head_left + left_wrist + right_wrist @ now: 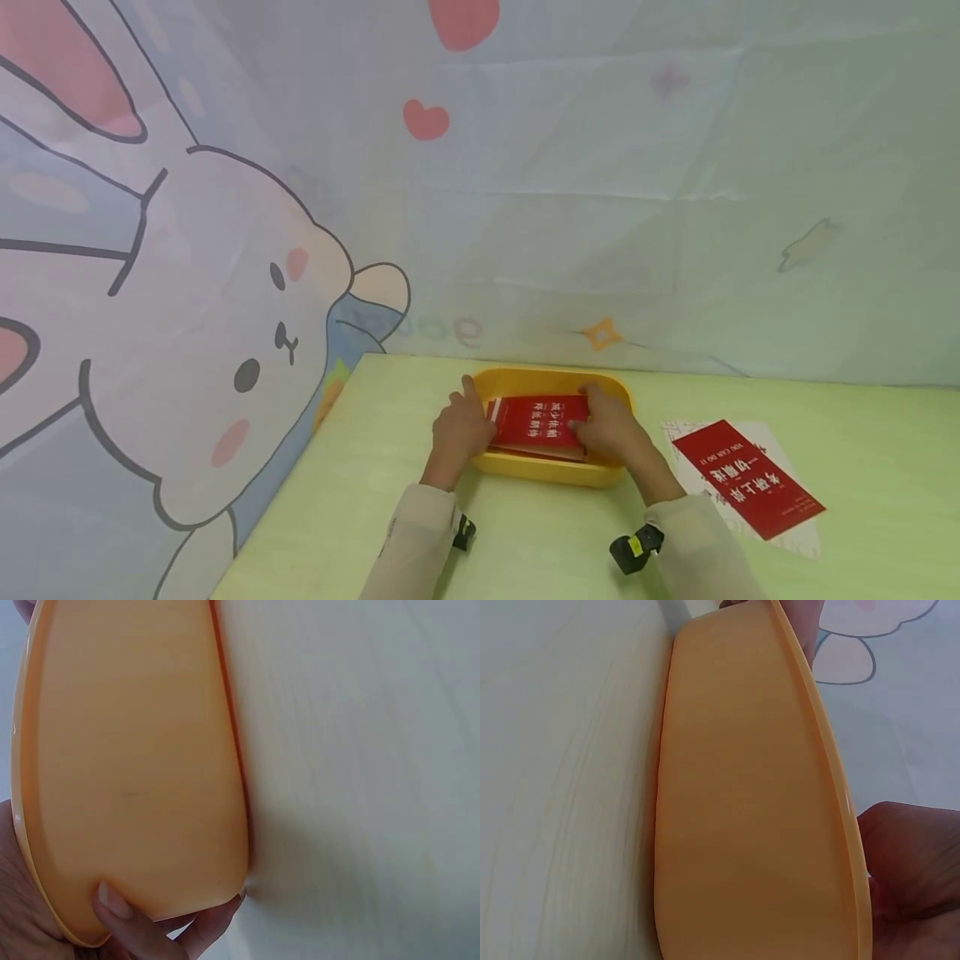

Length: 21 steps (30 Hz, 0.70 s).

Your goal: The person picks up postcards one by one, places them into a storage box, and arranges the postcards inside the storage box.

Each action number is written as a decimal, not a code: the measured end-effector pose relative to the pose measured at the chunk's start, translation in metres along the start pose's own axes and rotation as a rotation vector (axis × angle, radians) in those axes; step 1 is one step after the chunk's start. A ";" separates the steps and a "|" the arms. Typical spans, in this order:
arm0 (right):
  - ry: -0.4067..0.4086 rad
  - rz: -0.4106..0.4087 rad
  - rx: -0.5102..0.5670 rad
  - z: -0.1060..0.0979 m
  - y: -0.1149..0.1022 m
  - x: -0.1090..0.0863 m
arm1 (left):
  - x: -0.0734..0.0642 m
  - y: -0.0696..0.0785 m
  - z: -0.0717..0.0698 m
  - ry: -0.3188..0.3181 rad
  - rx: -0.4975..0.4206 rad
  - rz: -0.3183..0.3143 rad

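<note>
A yellow plastic box (547,473) stands on the table, with a stack of red cards (536,421) printed in white lettering inside it. At its left end my left hand (460,427) grips the rim, and in the left wrist view its fingertips (116,900) lie against the outer end wall. My right hand (611,427) reaches over the right end and pinches the right edge of the red cards between thumb and fingers. In the right wrist view the box's side wall (742,795) hides the fingertips of that hand.
On the right of the table (885,467) lies another red card (750,479), slanted over white printed paper (780,442). A curtain (562,208) with a cartoon rabbit hangs behind and to the left. Small black devices (637,550) sit at both wrists.
</note>
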State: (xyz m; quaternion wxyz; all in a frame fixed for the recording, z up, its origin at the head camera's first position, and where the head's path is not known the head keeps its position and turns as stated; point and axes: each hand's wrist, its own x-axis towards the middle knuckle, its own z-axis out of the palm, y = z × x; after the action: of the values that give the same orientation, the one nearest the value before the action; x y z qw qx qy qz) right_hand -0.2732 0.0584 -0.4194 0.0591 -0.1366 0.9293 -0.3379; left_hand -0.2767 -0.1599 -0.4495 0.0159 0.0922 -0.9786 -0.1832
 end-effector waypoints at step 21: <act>-0.088 0.029 -0.093 0.003 -0.008 -0.003 | 0.001 0.000 0.003 0.004 -0.001 -0.013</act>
State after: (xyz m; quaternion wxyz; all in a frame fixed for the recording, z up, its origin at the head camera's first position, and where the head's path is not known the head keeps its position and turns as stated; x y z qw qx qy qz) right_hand -0.2681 0.0522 -0.4166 0.0984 -0.1404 0.9425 -0.2870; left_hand -0.2782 -0.1588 -0.4521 0.0167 0.0990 -0.9778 -0.1838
